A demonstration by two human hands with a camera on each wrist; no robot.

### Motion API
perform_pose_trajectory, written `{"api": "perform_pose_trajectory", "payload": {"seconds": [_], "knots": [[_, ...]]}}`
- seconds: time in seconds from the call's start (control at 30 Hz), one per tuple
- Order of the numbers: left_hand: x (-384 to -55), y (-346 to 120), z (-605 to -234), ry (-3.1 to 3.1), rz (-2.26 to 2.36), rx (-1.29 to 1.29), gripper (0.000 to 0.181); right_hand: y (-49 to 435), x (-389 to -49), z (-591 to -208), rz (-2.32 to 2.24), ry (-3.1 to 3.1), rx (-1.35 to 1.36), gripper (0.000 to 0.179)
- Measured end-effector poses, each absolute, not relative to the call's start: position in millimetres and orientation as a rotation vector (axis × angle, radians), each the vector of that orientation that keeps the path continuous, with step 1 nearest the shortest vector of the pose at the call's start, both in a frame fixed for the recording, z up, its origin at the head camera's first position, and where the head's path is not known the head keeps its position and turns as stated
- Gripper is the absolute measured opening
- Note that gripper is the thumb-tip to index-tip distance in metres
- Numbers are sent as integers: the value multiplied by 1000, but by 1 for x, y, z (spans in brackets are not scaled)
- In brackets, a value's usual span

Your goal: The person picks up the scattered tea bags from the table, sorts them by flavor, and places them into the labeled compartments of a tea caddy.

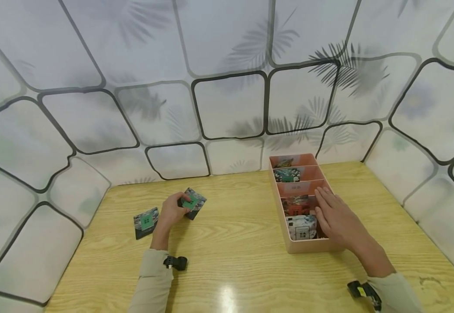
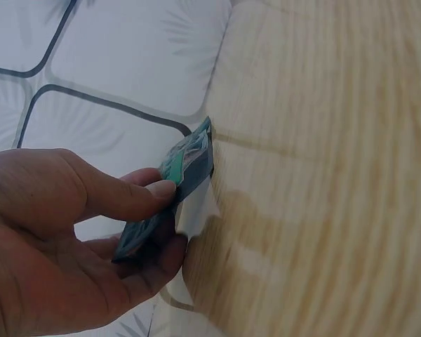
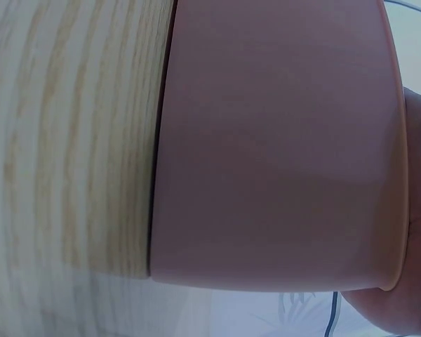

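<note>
My left hand (image 1: 173, 210) pinches a small flat packet (image 1: 197, 201), dark with a patterned top and a green label, between thumb and fingers. In the left wrist view, that packet (image 2: 193, 165) is tilted with one edge near the wooden table. A similar green-labelled packet (image 1: 147, 222) lies just left of the hand. On the right stands a pink divided box (image 1: 301, 247). My right hand (image 1: 338, 219) lies across its right rim with fingers extended over the compartments. The right wrist view is mostly the box's outer wall (image 3: 281, 154), which hides most of that hand.
Inside the box are a white packet (image 1: 303, 228), a red packet (image 1: 295, 205) and, further back, a green-labelled packet (image 1: 287, 175). Patterned fabric walls (image 1: 230, 108) enclose the back and sides of the table (image 1: 227, 230).
</note>
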State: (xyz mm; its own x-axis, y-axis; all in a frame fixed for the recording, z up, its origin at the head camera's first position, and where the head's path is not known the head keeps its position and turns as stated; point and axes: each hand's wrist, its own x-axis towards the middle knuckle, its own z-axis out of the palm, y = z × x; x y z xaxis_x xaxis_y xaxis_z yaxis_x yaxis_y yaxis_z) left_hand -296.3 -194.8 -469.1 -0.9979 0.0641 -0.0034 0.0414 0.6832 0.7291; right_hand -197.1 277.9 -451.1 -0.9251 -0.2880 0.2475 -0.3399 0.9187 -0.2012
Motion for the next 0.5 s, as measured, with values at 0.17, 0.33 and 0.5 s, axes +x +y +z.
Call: {"api": "perform_pose_trajectory", "payload": {"seconds": [0.17, 0.33, 0.5], "knots": [[-297, -194, -470, 2817, 1270, 119, 28, 279, -197, -452, 362, -2870, 469, 55], [-297, -195, -473, 2822, 1350, 140, 19, 279, -197, -453, 366, -2869, 467, 55], [-296, -196, -474, 2820, 1390, 132, 18, 278, -197, -452, 366, -2877, 462, 56]]}}
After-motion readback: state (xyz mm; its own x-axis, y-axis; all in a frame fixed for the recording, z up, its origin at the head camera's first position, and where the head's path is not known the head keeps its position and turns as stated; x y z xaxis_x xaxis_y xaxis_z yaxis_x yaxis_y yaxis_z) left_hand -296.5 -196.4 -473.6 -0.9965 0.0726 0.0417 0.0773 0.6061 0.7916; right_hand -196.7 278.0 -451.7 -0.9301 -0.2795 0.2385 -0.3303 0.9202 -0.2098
